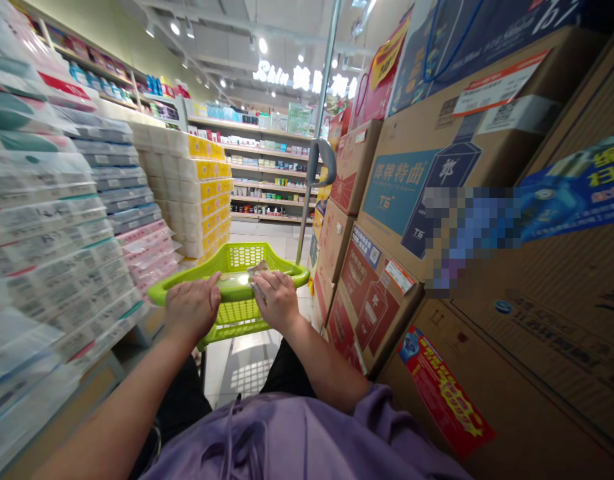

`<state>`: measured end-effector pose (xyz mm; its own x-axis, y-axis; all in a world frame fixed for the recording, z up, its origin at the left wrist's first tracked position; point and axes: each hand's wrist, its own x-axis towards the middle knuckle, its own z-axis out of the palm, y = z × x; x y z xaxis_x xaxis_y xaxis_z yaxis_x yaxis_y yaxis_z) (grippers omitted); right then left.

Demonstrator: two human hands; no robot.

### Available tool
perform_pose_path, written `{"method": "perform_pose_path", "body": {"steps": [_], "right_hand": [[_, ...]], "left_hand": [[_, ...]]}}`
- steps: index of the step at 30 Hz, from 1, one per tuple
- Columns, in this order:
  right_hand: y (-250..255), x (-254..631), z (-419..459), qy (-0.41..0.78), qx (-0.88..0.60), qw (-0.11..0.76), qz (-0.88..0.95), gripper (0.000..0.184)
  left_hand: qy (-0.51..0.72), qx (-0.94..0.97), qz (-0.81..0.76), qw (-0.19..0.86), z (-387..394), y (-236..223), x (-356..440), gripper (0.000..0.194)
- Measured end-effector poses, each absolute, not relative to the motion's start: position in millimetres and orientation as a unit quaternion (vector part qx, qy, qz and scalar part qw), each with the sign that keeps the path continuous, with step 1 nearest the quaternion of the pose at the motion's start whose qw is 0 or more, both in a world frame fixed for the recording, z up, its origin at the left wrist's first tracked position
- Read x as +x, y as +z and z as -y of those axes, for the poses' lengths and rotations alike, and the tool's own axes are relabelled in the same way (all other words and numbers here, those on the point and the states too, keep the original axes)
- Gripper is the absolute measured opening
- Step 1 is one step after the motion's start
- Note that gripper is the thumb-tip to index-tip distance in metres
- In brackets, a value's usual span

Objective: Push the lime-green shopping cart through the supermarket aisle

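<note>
A lime-green shopping cart (244, 250) stands right in front of me, its mesh basket ahead of the handle. My left hand (193, 305) is wrapped over the left part of the cart handle (235, 292). On the right part of that bar, my right hand (277, 298) is closed, with the fingers curled over it. A small pale, crumpled item (259, 268) shows by the right fingers; whether it is held or lies in the cart, I cannot tell.
Stacked tissue packs (51, 220) line the left side, with yellow-ended paper rolls (207, 193) farther on. Tall cardboard cartons (387, 280) crowd close on the right. A metal pole (305, 227) with a grey loop rises beyond the cart. Stocked shelves (271, 170) cross the back.
</note>
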<state>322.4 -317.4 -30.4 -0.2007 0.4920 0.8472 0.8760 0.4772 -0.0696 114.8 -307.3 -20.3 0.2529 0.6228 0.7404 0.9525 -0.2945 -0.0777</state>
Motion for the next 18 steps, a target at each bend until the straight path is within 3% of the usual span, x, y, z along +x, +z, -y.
{"method": "perform_pose_path", "body": {"steps": [6, 12, 18], "right_hand": [[-30.5, 321.8, 313.3, -0.208, -0.509, 0.443, 0.708, 0.026], [-29.4, 315.8, 315.4, -0.196, -0.459, 0.438, 0.748, 0.027], [-30.4, 321.7, 310.1, -0.181, -0.531, 0.454, 0.692, 0.027]], "left_hand": [[-0.306, -0.742, 0.531, 0.271, 308.2, -18.6, 115.7, 0.049], [-0.295, -0.747, 0.523, 0.286, 306.6, -20.1, 112.9, 0.049], [-0.3, -0.744, 0.525, 0.285, 307.0, -20.2, 114.7, 0.049]]}}
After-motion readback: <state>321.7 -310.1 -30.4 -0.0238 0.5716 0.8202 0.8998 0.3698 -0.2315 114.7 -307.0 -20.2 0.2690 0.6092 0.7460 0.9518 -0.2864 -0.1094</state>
